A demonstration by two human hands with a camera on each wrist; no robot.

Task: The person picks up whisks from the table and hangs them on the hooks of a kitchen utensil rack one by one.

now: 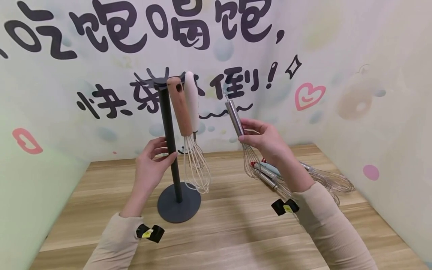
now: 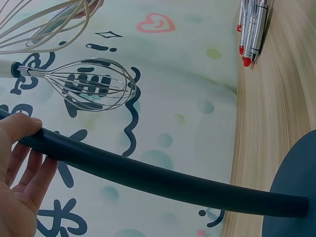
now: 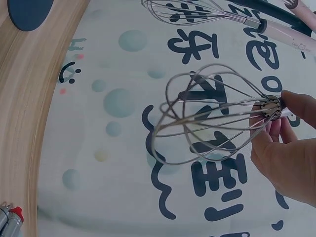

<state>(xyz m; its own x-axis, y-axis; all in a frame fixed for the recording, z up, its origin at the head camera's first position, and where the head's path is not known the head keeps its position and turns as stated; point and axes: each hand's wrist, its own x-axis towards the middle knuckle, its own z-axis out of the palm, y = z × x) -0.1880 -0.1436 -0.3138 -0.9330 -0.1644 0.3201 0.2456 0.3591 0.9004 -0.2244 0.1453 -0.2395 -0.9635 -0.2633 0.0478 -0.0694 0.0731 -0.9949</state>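
Observation:
My left hand (image 1: 148, 165) grips the post of a dark grey utensil stand (image 1: 172, 161) between thumb and fingers. In the left wrist view, the thumb (image 2: 22, 126) lies across the post. Two whisks hang from the stand's hooked top: one with a wooden handle (image 1: 180, 107) and pale wires, one with a white handle (image 1: 191, 99). To the right of them, my right hand (image 1: 270, 140) pinches the steel handle of a metal whisk (image 1: 234, 118), held in the air with its wires downward. The right wrist view shows its wire loops (image 3: 207, 118) close up.
Several more whisks (image 1: 270, 174) lie in a heap on the right of the wooden table (image 1: 111, 210), some with red tips, one with a light blue handle. The stand's round base (image 1: 179, 210) rests on the table. Behind is a wall (image 1: 236, 75) with large lettering.

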